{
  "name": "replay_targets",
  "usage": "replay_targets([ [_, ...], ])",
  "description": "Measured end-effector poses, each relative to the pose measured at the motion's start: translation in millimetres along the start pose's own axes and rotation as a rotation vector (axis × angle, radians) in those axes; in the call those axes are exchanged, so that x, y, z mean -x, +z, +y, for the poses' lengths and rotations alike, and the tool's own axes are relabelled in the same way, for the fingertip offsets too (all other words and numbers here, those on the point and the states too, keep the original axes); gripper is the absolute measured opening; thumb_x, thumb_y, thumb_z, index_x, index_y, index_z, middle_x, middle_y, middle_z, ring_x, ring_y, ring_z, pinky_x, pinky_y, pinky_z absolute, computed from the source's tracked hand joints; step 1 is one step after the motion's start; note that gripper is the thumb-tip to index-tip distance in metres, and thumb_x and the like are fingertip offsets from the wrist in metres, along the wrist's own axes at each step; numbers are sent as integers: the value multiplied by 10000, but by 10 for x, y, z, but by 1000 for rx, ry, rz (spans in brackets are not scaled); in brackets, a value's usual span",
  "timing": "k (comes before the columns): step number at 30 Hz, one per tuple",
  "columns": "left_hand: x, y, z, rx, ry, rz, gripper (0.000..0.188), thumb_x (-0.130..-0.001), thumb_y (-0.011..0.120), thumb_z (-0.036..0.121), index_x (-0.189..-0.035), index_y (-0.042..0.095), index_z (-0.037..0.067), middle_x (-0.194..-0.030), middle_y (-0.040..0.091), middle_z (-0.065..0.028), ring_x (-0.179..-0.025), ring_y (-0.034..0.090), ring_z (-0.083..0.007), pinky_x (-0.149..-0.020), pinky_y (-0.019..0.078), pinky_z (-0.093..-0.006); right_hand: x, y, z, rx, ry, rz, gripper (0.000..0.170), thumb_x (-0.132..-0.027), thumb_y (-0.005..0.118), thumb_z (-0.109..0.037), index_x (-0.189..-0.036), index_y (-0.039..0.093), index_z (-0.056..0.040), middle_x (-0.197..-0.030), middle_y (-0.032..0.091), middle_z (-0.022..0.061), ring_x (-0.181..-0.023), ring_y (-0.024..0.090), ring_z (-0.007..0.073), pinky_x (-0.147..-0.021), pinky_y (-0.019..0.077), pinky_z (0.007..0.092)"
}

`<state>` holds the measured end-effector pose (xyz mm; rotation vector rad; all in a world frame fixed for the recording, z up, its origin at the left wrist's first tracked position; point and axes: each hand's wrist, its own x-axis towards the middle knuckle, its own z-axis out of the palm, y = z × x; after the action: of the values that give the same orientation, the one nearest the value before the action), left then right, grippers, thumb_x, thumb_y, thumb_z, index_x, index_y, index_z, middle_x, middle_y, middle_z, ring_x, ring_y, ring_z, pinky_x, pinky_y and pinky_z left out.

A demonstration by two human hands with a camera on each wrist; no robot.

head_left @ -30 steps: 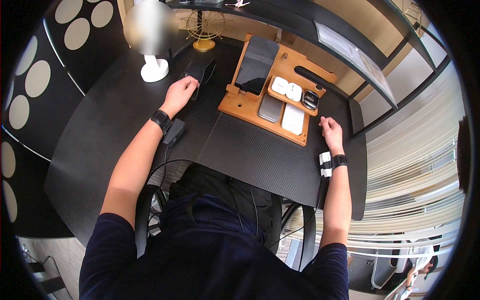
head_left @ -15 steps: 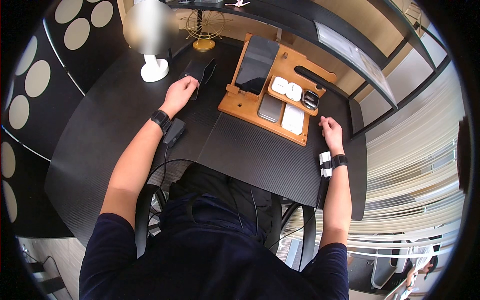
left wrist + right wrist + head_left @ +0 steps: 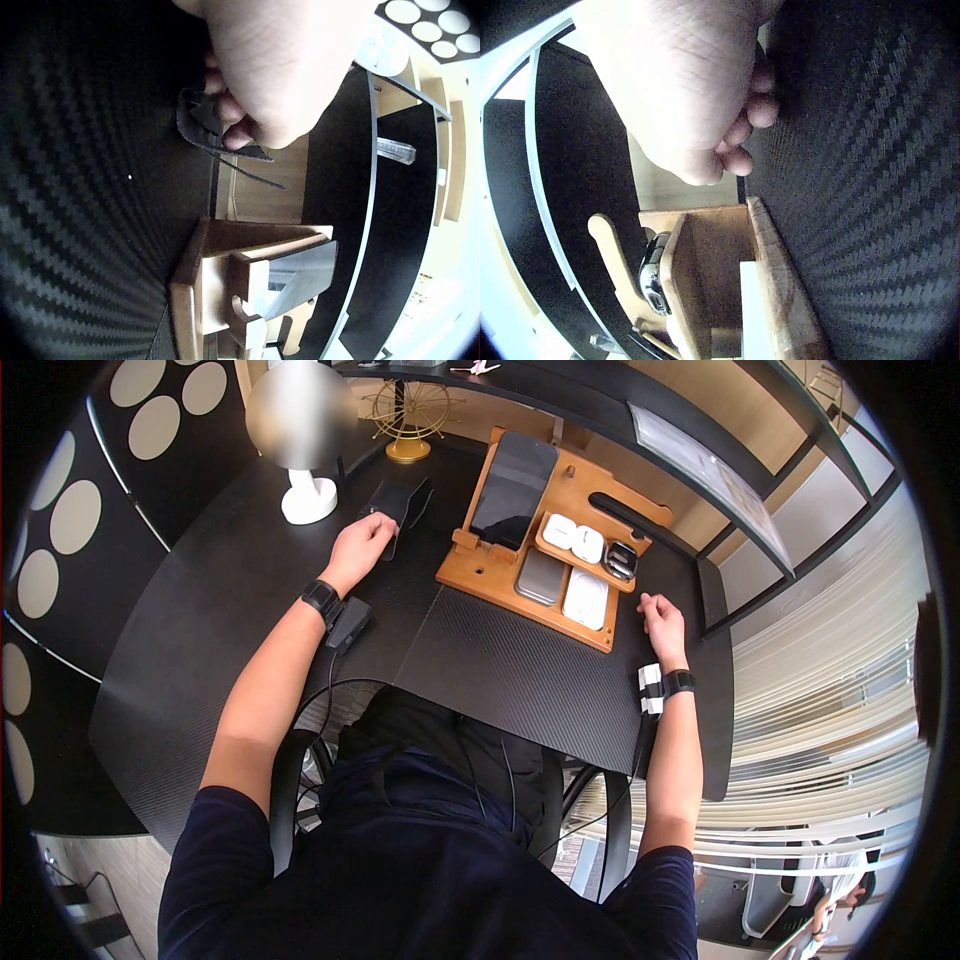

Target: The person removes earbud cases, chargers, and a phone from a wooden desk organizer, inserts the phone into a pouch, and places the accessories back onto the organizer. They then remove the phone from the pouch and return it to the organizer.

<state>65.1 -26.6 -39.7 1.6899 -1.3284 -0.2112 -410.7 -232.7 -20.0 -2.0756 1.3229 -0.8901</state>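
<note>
My left hand (image 3: 362, 550) rests at the near edge of a thin black folded sheet-like piece (image 3: 412, 505) that looks like leather, its fingers loosely curled. In the left wrist view, the fingertips (image 3: 234, 124) overlap this piece (image 3: 196, 135), whose flaps bend upward. On the other side of the desk, my right hand (image 3: 665, 625) lies loosely curled with nothing in it, just right of a wooden stand (image 3: 457, 568). That stand bears a dark tablet-like device (image 3: 512, 490), white earbud cases (image 3: 588, 544), a black case (image 3: 621, 560), a grey slab (image 3: 541, 575) and a white slab (image 3: 586, 598).
A white-based round lamp or mirror (image 3: 309, 502) stands at the back left, beside a gold wheel ornament (image 3: 407, 450). Behind the desk (image 3: 480, 660) runs a raised black shelf (image 3: 570, 405). Blinds (image 3: 830, 710) hang on the right. Cables trail from both wrists.
</note>
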Motion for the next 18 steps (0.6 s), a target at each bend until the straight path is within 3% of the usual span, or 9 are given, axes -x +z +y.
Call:
replay_targets([
  [18,8,-5,33,-21,-15,7,307,-984,504,293,-958,615,8,-842,627,-91,-804,596,-187,-761,461,-314,9,0,-19,1,1,4,345,-945,602,-321,-794,666,-17,-572,555,36,-506,514,102,-512,411,286],
])
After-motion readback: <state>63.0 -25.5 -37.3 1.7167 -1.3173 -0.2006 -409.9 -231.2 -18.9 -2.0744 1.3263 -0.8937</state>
